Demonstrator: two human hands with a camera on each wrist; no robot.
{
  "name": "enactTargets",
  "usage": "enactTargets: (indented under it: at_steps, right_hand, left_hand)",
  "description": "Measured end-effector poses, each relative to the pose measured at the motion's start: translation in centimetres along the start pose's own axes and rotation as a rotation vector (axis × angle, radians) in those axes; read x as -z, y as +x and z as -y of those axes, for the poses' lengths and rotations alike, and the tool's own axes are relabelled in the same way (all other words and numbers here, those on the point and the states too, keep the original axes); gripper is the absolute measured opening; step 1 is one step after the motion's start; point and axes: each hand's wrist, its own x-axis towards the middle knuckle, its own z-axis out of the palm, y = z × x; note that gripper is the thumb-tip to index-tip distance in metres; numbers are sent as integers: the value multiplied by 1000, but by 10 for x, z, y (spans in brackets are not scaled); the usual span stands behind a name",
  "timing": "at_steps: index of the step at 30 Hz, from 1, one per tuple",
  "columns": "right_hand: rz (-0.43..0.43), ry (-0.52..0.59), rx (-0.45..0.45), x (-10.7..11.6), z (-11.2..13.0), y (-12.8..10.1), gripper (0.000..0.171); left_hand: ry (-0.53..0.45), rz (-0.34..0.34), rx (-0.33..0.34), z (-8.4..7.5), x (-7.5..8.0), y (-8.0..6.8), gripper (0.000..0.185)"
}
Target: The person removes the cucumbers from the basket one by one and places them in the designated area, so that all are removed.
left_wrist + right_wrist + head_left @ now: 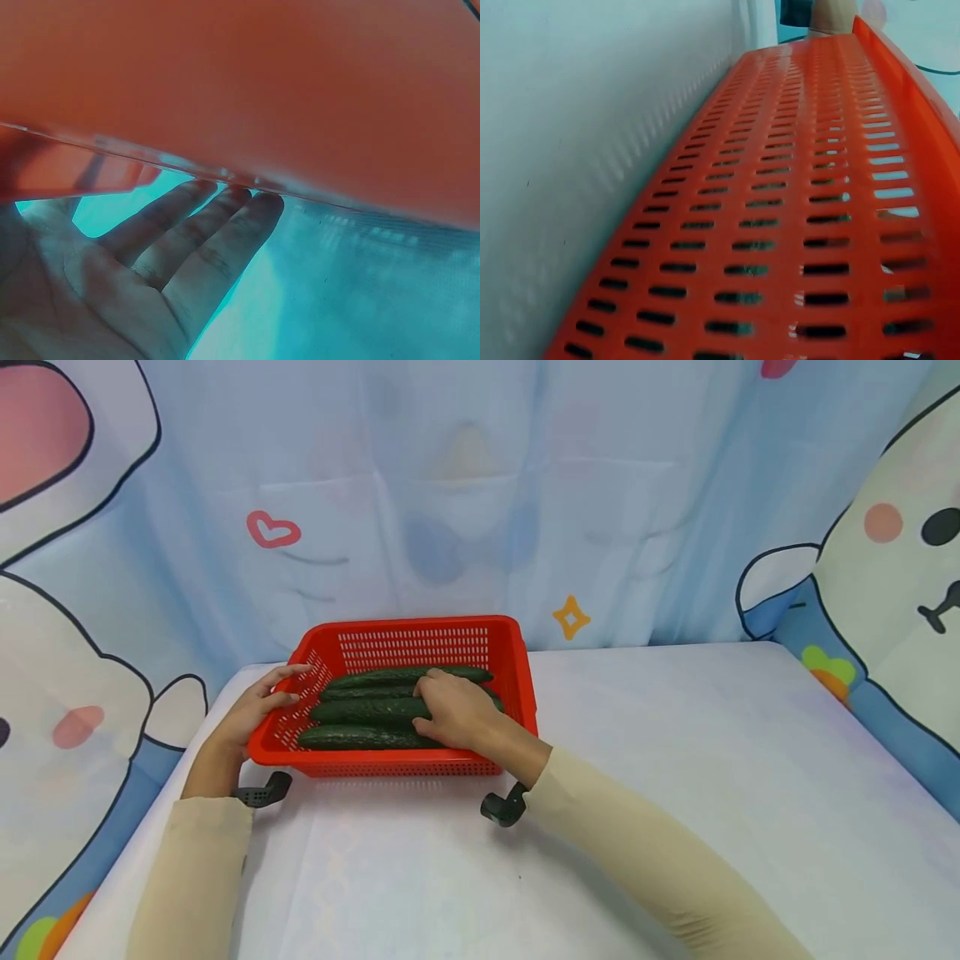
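Our left grip [253, 712] lies spread against the basket [390, 758] and our right grip [459, 710] pinches a cucumber [363, 712] inside, so we should hold the basket steady and squeeze softly.

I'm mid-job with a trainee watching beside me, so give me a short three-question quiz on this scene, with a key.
1. Seen from the person's side, where does the left grip touch the basket?
A. Right end
B. Left end
C. Middle of the far side
2. In the right wrist view, what sort of openings run in rows along the basket's wall?
3. True or false: the right grip is outside the basket, on bare cloth.

Key:
1. B.
2. Narrow slots.
3. False: it is inside the basket, on a cucumber.
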Motion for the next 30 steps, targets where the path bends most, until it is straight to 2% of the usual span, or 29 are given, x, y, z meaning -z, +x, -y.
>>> enactTargets:
  at_steps: [5, 12, 17, 22, 30]
  right_hand:
    - [-55, -52, 61, 10, -4, -10, 42]
    - [-66, -169, 147, 37, -18, -27, 45]
    - [-143, -220, 190, 49, -37, -42, 44]
    - [-238, -222, 224, 57, -60, -57, 42]
    - [-362, -116, 228, 60, -112, -70, 41]
  left_hand:
    - [10, 0, 3, 3, 0, 0, 48]
    - [44, -25, -9, 3, 0, 2, 47]
    - [45, -35, 7, 2, 1, 3, 46]
    - [33, -34, 18, 2, 1, 3, 46]
    - [42, -35, 14, 1, 1, 3, 47]
